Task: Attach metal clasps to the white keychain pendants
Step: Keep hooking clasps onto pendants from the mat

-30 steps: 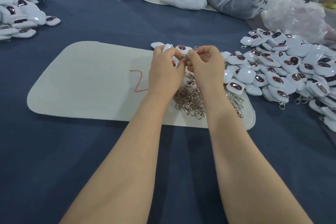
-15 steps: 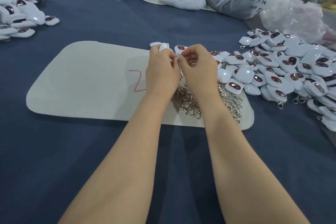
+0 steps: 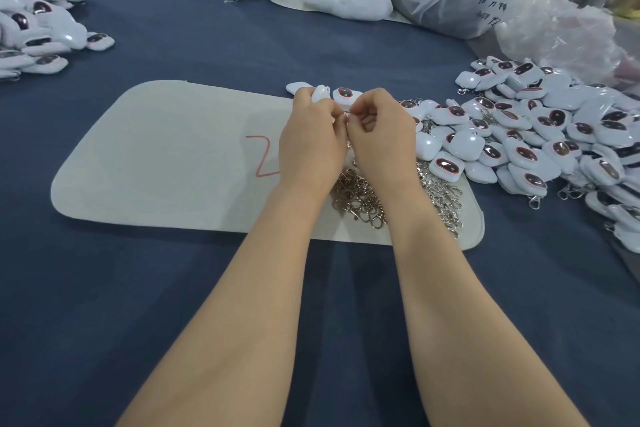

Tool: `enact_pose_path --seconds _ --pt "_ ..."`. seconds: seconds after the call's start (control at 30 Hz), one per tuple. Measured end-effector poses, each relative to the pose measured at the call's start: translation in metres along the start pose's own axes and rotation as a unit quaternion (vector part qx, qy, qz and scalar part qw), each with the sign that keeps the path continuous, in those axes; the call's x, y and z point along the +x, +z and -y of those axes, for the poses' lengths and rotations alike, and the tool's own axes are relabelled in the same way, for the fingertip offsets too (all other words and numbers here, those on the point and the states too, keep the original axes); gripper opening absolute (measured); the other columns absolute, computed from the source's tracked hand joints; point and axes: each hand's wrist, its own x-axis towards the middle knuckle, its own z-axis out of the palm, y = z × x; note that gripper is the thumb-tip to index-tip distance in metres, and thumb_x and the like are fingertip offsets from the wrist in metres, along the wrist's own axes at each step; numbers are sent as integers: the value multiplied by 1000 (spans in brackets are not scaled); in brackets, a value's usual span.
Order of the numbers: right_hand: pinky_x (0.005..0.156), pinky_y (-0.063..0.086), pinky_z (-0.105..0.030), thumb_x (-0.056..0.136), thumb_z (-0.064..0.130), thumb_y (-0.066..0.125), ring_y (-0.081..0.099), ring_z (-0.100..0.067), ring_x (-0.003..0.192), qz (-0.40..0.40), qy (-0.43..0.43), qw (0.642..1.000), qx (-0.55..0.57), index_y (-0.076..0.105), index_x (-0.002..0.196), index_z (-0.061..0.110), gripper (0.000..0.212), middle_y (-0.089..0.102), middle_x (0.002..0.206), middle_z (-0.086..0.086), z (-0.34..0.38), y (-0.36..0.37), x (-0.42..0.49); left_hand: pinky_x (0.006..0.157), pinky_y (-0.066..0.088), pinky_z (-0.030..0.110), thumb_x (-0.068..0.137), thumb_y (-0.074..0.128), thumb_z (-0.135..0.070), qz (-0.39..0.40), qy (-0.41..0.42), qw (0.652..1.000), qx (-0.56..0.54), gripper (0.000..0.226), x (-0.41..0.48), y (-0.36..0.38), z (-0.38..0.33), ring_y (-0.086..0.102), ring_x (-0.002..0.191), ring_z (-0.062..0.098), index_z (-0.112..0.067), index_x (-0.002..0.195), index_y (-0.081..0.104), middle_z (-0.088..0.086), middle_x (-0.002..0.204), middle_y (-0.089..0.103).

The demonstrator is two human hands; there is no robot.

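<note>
Progress seems partial: left hand (image 3: 308, 139) grips one pendant (image 3: 320, 94), right hand (image 3: 381, 139) pinches what seems its clasp (image 3: 346, 114), and many loose clasps (image 3: 363, 199) lie near, unattached.

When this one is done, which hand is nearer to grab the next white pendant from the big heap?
Probably the right hand: the big heap of white square plastic pendants lies right beside it, while the left hand grips a white pendant and sits farther away.
</note>
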Motion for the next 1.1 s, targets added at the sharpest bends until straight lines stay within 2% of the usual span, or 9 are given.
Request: enact_pose_path --seconds 0.1,0.17,0.3,0.4,0.5,0.6,0.8,0.93,1.1 --pt "68 41 -21 82 -2 55 46 -11 69 7 -11 1000 -17 59 86 8 12 56 80 2 -1 -1 0 76 44 30 93 51 -13 -4 12 1000 -14 14 -1 -1 0 58 99 21 -10 99 63 2 134 45" --pt "67 40 -19 82 -2 54 47 -12 71 7 -17 1000 -19 59 87 6 11 57 82 0 0 0 0 77 44 31 93 50 -13 -3 7 1000 -22 13 0 0 0 58 97 22 -10 98 62 2 131 46" --pt "65 38 -6 84 0 57 49 5 65 -16 4 999 32 59 89 5 7 54 76 12 4 3 -2 79 43 29 93 52 -12 -21 -12 997 -70 12 1 -1 -1 56 93 21 -8 95 63 5 124 51" --pt "65 39 -4 85 4 60 50 13 64 -23 33 997 69 57 86 11 8 53 73 16 5 4 -3 76 41 25 93 53 -10 -37 -22 995 -91 11 1 -1 -1 54 89 17 -7 93 64 5 121 53" --pt "66 42 -6 84 2 60 52 4 67 -20 55 992 112 54 82 15 14 56 76 13 7 4 -2 72 37 21 92 54 -10 -45 -35 993 -104 11 1 0 -2 49 84 12 -7 92 64 5 114 55" --pt "67 44 -8 84 0 60 54 -2 71 -9 63 990 128 54 83 15 16 57 78 11 7 5 -1 70 33 17 91 54 -11 -53 -53 990 -123 11 2 -1 -2 52 89 14 -8 90 65 5 108 56" --pt "66 42 -7 84 -1 57 49 9 61 -30 35 995 84 54 85 14 14 52 74 17 6 6 -3 68 33 18 91 55 -16 -28 -58 993 -101 12 2 1 0 49 85 10 -12 91 67 2 104 56" --pt "65 42 -9 84 0 58 49 4 62 -23 29 997 63 55 86 13 13 52 75 16 6 7 -4 70 33 18 91 55 -15 -29 -64 993 -95 12 3 1 1 52 91 14 -12 92 67 2 105 56" --pt "66 43 -10 83 2 60 49 1 63 -24 36 997 65 55 85 14 13 52 73 16 7 7 -4 67 30 16 91 55 -13 -32 -65 992 -99 11 3 0 0 47 84 10 -11 91 66 0 104 53"
